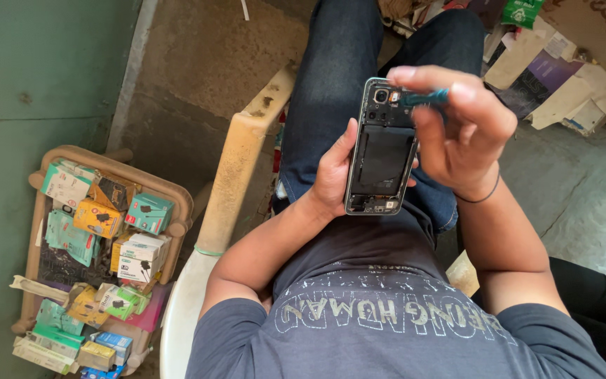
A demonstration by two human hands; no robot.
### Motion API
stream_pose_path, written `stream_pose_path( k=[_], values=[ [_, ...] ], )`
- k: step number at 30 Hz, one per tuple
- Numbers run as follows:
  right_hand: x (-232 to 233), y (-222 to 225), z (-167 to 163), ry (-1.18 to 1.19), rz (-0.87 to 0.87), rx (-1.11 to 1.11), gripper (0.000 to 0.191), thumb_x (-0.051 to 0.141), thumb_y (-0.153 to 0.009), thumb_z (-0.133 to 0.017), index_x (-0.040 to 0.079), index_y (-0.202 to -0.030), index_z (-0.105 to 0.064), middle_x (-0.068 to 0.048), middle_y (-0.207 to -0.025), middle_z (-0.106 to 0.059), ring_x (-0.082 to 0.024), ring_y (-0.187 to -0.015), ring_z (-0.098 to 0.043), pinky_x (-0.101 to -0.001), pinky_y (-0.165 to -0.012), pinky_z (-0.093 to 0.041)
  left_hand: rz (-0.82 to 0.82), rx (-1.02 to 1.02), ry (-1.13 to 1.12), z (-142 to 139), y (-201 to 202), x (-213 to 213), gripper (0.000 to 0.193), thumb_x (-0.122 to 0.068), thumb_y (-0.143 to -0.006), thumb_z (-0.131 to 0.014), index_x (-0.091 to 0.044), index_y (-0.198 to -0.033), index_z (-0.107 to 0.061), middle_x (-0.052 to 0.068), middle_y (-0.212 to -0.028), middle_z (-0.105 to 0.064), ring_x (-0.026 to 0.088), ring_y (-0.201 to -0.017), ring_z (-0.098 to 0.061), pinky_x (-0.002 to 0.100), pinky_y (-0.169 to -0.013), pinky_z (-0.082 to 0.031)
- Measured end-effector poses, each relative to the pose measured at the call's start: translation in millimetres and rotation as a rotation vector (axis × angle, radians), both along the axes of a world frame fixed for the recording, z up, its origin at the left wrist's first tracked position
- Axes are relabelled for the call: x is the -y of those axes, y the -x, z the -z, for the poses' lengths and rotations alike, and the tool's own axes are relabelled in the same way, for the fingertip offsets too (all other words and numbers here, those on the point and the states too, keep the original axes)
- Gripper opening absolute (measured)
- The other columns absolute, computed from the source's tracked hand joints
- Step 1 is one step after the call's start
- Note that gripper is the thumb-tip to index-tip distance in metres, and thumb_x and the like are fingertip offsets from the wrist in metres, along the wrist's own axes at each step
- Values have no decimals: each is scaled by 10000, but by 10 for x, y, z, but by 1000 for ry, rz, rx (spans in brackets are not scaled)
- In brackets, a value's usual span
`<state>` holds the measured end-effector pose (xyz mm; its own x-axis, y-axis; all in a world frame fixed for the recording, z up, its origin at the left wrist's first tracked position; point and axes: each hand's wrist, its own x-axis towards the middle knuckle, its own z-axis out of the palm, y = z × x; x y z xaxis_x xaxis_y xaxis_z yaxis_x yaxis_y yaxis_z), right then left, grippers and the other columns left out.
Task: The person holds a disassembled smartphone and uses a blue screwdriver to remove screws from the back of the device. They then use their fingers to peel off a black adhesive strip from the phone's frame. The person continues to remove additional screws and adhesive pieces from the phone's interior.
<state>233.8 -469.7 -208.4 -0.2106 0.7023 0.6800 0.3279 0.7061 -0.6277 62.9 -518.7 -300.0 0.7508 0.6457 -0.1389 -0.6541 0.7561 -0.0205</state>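
Note:
An opened smartphone point(382, 151) with its back cover off shows a black battery and the camera at its top end. My left hand point(332, 172) cradles it from below, thumb along its left edge, over my lap in dark jeans. My right hand point(461, 130) pinches a small teal-handled tool point(426, 97), a screwdriver or tweezers, whose tip rests at the phone's top edge next to the camera. A thin black band circles my right wrist.
A worn plastic chair armrest point(236, 158) runs along my left side. To the left stands a chair seat point(177, 203) piled with several small coloured accessory boxes. Cardboard and paper scraps point(562, 77) lie on the concrete floor at upper right.

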Motion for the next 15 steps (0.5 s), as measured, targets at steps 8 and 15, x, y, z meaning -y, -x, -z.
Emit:
stream_pose_path(
  k=[8,15],
  values=[
    [-13,-42,6,-21,29,28,593,-63,-965,-777,122,-1370,-385,-219,-1092,-674,-304,-1025,-746,-361,-836,-642,-3,22,-37,-8,-2,12,735,-621,-1156,-310,24,-1439,-518,256,-1227,-666,360,-1103,-718,468,-999,-606],
    [-13,-13,-7,-48,64,18,660,-66,-929,-832,145,-1374,-393,-191,-1090,-668,-283,-986,-734,-358,-787,-615,21,7,-26,4,-14,33,749,-634,-1137,-319,15,-1459,-511,268,-1253,-663,372,-1129,-713,472,-1002,-600]
  ],
)
